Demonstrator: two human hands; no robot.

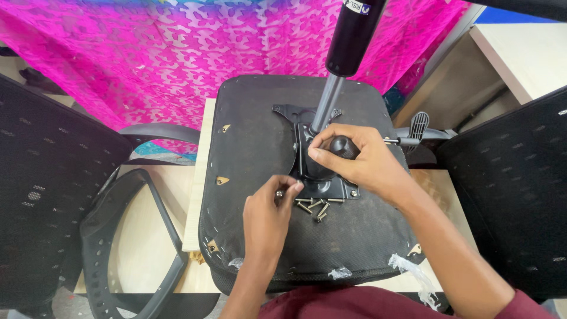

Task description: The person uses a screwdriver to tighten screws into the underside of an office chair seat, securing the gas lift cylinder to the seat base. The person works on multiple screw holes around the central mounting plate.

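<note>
Black seat underside on tabletop | step: bolting mechanism plate | left hand pinches bolt, 9 o'clock of plate | right hand closed around knob | next, likely: seat bolt squarely in hole | spare bolts at 6 o'clock.

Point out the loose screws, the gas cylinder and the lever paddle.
loose screws (313, 207), head view, middle of the pile.
gas cylinder (352, 35), head view, black upper body.
lever paddle (419, 124), head view, ribbed flat face.

Matt black fabric seat underside, shiny metal screws, seemingly glossy knob.
</note>
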